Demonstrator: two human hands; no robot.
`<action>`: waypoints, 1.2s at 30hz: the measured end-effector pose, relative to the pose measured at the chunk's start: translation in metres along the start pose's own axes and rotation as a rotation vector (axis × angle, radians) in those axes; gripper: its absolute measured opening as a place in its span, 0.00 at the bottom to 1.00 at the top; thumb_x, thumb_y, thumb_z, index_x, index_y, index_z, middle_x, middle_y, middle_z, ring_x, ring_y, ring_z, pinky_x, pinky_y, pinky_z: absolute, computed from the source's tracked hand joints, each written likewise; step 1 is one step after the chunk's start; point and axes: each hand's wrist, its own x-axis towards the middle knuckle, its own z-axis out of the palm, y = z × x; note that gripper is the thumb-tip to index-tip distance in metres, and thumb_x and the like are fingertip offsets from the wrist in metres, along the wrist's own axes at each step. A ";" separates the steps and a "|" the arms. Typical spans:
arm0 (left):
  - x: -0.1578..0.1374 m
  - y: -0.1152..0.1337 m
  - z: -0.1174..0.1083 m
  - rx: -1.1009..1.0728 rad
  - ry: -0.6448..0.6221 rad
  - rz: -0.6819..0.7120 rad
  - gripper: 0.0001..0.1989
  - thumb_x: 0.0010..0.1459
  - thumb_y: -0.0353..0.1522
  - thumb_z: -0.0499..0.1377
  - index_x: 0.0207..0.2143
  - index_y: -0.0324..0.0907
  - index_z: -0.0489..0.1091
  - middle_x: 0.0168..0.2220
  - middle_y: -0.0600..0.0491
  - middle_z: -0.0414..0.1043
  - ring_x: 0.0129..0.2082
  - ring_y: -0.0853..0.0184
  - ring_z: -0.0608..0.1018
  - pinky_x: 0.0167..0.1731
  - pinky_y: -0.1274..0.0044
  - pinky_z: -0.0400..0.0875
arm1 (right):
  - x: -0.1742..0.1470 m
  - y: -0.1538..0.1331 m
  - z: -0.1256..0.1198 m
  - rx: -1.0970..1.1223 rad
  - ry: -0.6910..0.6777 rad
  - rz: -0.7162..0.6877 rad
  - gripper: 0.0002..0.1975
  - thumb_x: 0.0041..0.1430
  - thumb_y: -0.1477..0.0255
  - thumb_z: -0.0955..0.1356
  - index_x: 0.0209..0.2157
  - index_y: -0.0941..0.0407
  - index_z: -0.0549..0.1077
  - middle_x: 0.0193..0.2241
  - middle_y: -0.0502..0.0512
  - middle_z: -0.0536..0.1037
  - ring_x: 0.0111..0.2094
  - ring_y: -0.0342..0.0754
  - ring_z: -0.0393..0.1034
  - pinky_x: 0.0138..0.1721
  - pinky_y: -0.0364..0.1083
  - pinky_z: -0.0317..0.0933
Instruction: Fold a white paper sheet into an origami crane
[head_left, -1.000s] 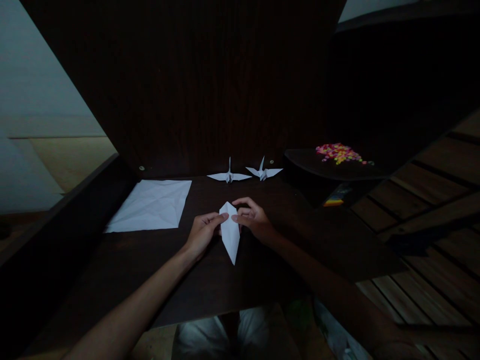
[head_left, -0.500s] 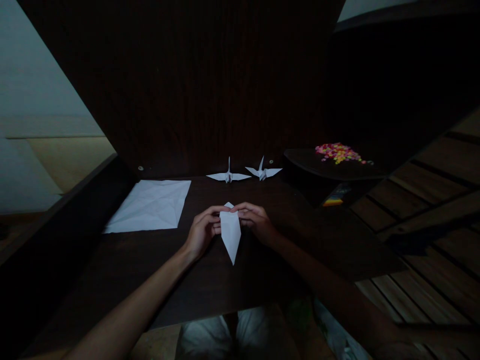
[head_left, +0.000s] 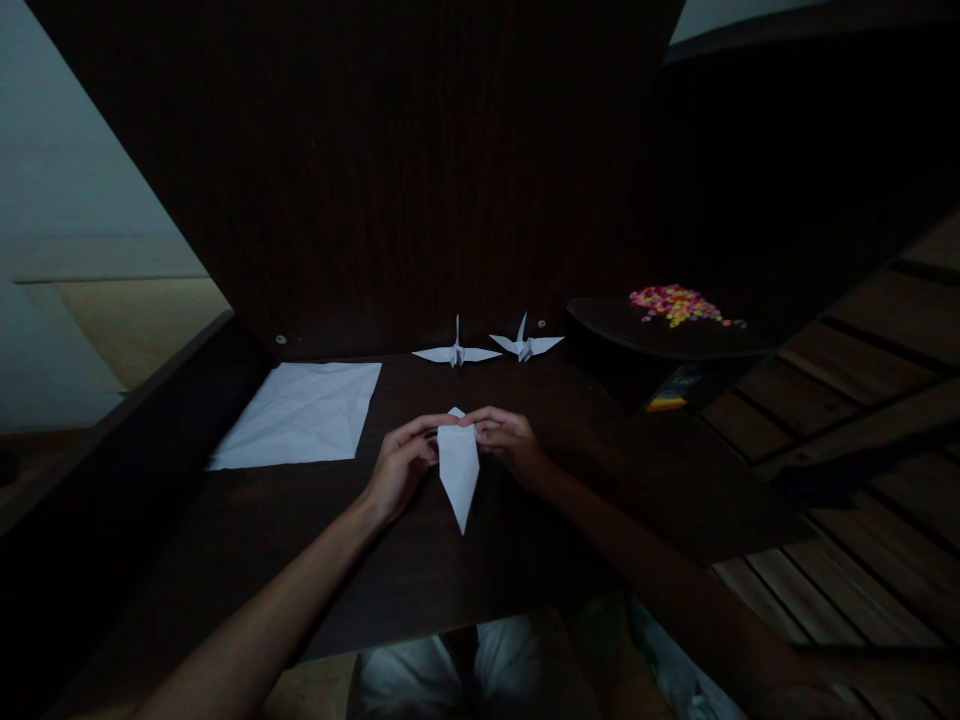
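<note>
A folded piece of white paper point(head_left: 459, 470) points its sharp tip toward me, with a small peak showing beyond my fingers. My left hand point(head_left: 401, 462) grips its left edge, index finger lying along the upper fold. On the opposite side my right hand point(head_left: 511, 445) pinches the same fold, and the fingertips of both hands nearly meet at the top. Behind them stand two white paper cranes, the left crane point(head_left: 457, 353) with wings spread flat and the right crane point(head_left: 526, 346) slightly turned. A creased white paper sheet point(head_left: 304, 415) lies to the left.
The dark wooden desk point(head_left: 420, 590) has a tall back panel point(head_left: 405, 180) and a raised left side board point(head_left: 135, 420). At right, a rounded shelf point(head_left: 615, 325) bears a heap of small colourful pieces point(head_left: 679, 305). A yellow-edged item point(head_left: 667, 402) sits under it.
Both hands keep their hold on the folded paper. Its lower tip has shifted very slightly left and toward me; the cranes and sheet stay put.
</note>
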 end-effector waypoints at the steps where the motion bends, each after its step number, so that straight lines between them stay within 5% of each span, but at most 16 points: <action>1: 0.000 0.000 0.000 0.005 -0.006 0.006 0.20 0.35 0.23 0.57 0.35 0.39 0.78 0.35 0.50 0.78 0.34 0.65 0.75 0.34 0.76 0.66 | 0.000 0.000 0.000 -0.004 0.001 -0.003 0.11 0.43 0.71 0.70 0.33 0.57 0.76 0.25 0.51 0.77 0.22 0.42 0.66 0.24 0.41 0.57; 10: -0.002 -0.004 -0.002 0.042 -0.032 0.045 0.15 0.46 0.30 0.64 0.40 0.40 0.76 0.41 0.49 0.76 0.38 0.64 0.75 0.37 0.77 0.66 | -0.001 -0.005 0.000 0.012 0.011 -0.020 0.12 0.46 0.68 0.70 0.35 0.56 0.77 0.28 0.52 0.77 0.28 0.45 0.69 0.28 0.43 0.61; 23: -0.001 -0.003 0.001 0.048 0.007 0.065 0.15 0.46 0.33 0.66 0.39 0.39 0.76 0.38 0.49 0.76 0.38 0.63 0.75 0.37 0.75 0.68 | 0.000 0.003 -0.006 -0.004 -0.057 -0.125 0.18 0.44 0.66 0.74 0.39 0.57 0.76 0.34 0.55 0.78 0.36 0.48 0.71 0.37 0.45 0.63; 36: -0.004 -0.002 0.001 0.025 -0.048 0.037 0.17 0.46 0.31 0.64 0.41 0.40 0.75 0.40 0.49 0.75 0.39 0.62 0.75 0.40 0.73 0.67 | -0.001 -0.004 0.004 -0.154 0.077 -0.057 0.14 0.46 0.61 0.72 0.32 0.56 0.75 0.24 0.50 0.76 0.23 0.43 0.66 0.23 0.42 0.58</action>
